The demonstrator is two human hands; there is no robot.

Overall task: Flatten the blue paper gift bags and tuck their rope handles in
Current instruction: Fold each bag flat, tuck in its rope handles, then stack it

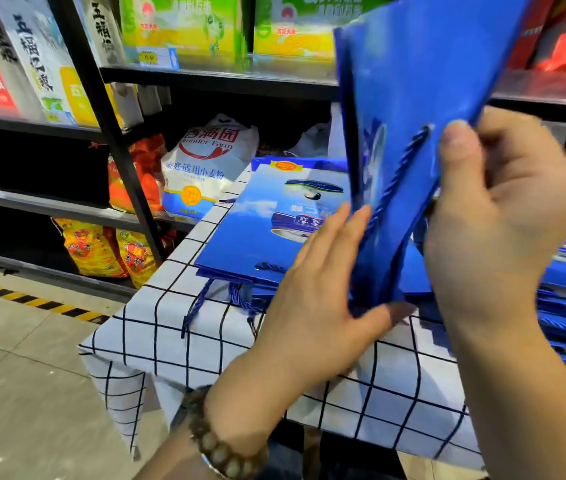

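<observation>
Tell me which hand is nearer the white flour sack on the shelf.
Left. The left hand holds the raised blue bag at its bottom, right of the flour sack in view; the right hand pinches the bag's other edge, farther right.

Bright even store light, sheen on the raised blue bag (413, 64), motion-blurred, shelf uprights (101, 116) bowed by wide-angle lens

This is a grocery shop. Black metal shelving (205, 81) carries green-and-yellow printed cartons (184, 26), a white flour sack with blue print (201, 168) and yellow-and-red rice bags (94, 251). A paper price label (151, 57) is fixed to 1 shelf edge.
</observation>
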